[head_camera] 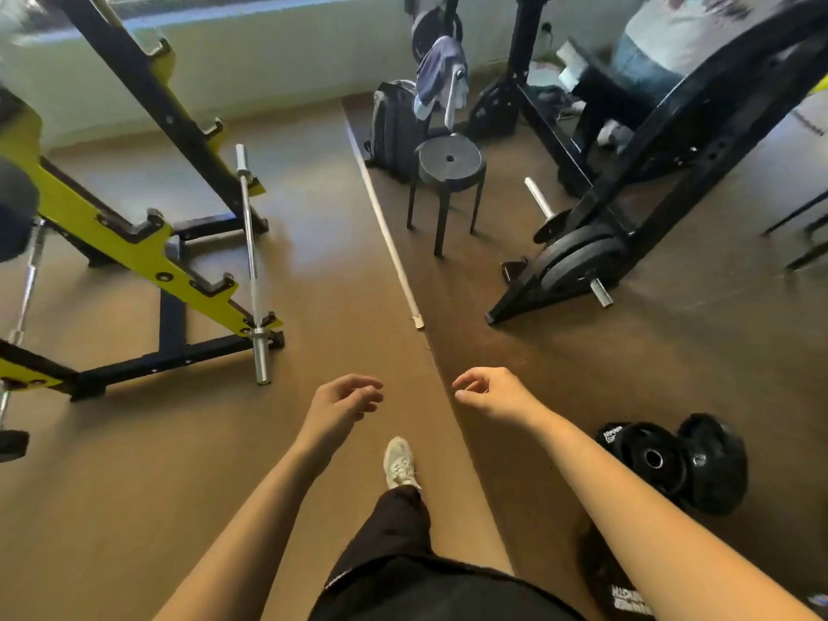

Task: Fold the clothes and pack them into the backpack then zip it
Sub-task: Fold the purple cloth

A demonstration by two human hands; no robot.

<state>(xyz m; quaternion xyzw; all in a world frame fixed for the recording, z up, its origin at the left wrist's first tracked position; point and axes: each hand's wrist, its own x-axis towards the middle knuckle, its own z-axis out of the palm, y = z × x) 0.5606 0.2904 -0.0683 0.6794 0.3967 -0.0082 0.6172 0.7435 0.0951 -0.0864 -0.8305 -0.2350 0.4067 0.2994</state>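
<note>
Black backpack (394, 127) stands at 12 o'clock, clothes (437, 73) hanging beside it; your left hand (345, 403) and right hand (486, 392) are loose, empty

To my left stands a yellow and black rack (134, 248), with a silver barbell (251, 271) propped against its near end. Far ahead sits a round black stool (449, 161). A black plate-loaded machine (672, 141) fills the far right, and loose black weight plates (681, 459) lie near my right.
</note>
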